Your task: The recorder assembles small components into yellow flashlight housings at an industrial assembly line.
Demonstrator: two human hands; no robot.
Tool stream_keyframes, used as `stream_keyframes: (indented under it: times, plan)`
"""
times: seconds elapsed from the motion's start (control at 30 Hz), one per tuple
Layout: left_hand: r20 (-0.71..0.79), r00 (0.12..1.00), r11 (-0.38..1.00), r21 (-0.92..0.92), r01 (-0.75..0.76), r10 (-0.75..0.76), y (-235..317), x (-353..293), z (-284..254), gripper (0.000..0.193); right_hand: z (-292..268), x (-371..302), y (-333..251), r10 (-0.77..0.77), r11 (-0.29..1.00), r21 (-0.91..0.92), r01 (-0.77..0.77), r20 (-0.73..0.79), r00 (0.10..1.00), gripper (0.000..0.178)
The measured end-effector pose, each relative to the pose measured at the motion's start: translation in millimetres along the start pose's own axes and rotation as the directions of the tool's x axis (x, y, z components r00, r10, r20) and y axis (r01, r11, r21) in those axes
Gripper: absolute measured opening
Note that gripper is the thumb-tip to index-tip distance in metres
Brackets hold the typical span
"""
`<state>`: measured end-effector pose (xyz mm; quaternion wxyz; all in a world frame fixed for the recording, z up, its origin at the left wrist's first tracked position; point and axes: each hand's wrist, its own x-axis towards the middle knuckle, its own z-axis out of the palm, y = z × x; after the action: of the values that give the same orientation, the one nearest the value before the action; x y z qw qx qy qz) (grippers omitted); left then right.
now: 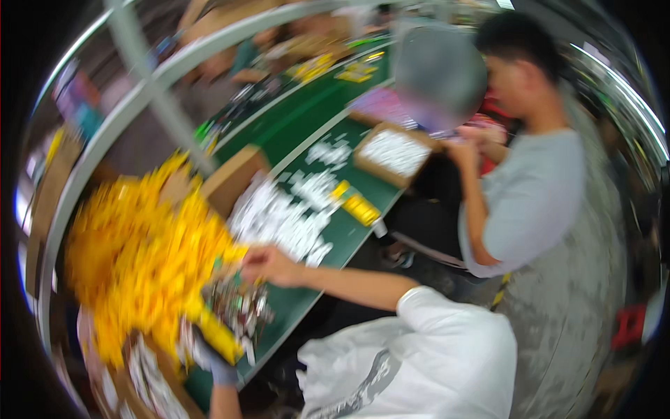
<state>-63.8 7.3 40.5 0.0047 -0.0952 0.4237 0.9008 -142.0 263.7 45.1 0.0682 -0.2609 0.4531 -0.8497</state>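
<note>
My left hand [206, 355], in a grey glove, is closed around a yellow packet [218, 338] near the table's front edge. Motion blur softens its fingers. My bare right hand [271, 266] reaches in from the right with its fingertips pinched together. What they hold is too small and smeared to name. Below it lies a heap of small shiny silver and brownish pieces [241, 307]. A large pile of yellow packets [150, 251] spreads to the left of both hands. Beyond my right hand, many small white pieces [283, 216] are scattered on the green table [283, 322].
A tipped cardboard box [236, 180] stands behind the white pieces. Farther right are a row of yellow packets [359, 208] and a carton of white pieces [396, 153]. A co-worker [527, 181] sits there. A grey metal frame [160, 73] arches over the left side.
</note>
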Motion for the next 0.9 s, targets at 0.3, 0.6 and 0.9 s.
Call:
stream_keyframes:
  times: [0.3, 0.6, 0.9]
  plan:
    - [0.072, 0.972, 0.947, 0.222, -0.233, 0.223, -58, -11, 83, 0.037, 17, -44, -28, 0.055, 0.997, 0.053, -0.049, -0.108, 0.993, 0.012]
    - [0.114, 0.893, 0.758, 0.489, -0.431, 0.434, -81, -52, 129, 0.036, 19, -60, -24, 0.09, 0.996, 0.043, -0.083, -0.228, 0.969, 0.012]
    - [0.022, 0.993, 0.985, 0.128, -0.117, 0.115, -102, -53, 105, 0.037, 17, -76, 0, 0.1, 0.988, -0.075, -0.131, -0.325, 0.94, 0.014]
